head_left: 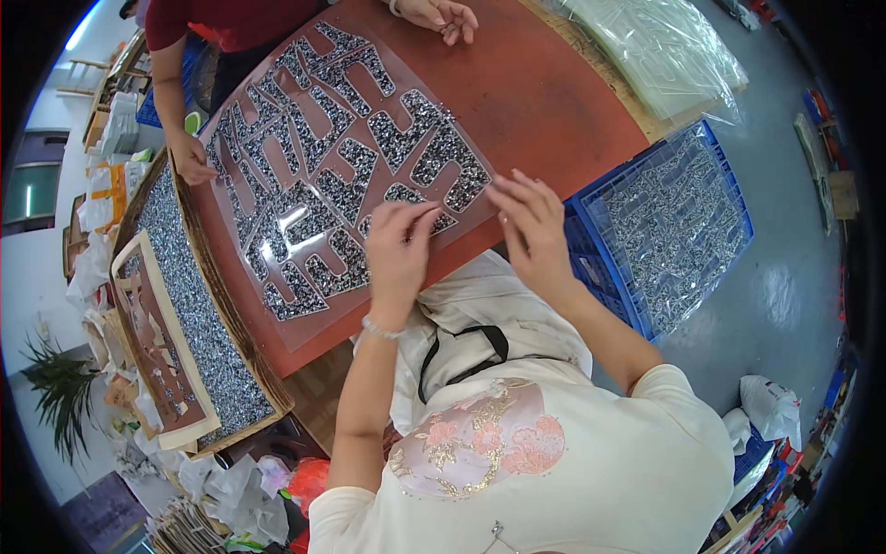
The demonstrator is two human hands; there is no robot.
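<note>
A clear plastic sheet (355, 208) carrying dark, glittering letter-like shapes lies across the red-brown tabletop (535, 83). Over its near edge is my left hand (401, 245), thumb and fingers pinched together. Whatever is between those fingertips, if anything, is too small to make out. My right hand (535, 226) hovers by the sheet's near right corner, its fingers stretched and the thumb apart, with nothing visible in it. Across the table, a co-worker's hand (191, 159) touches the sheet's far left edge. The co-worker's other hand (443, 17) is above the table, off the sheet.
At the left stands a wooden tray (281, 403) of loose glittering bits, with a cut-out frame (198, 427) resting on it. A blue crate (637, 309) on the right holds similar glittery sheets. Stacked clear plastic sheets (660, 55) lie at the far right.
</note>
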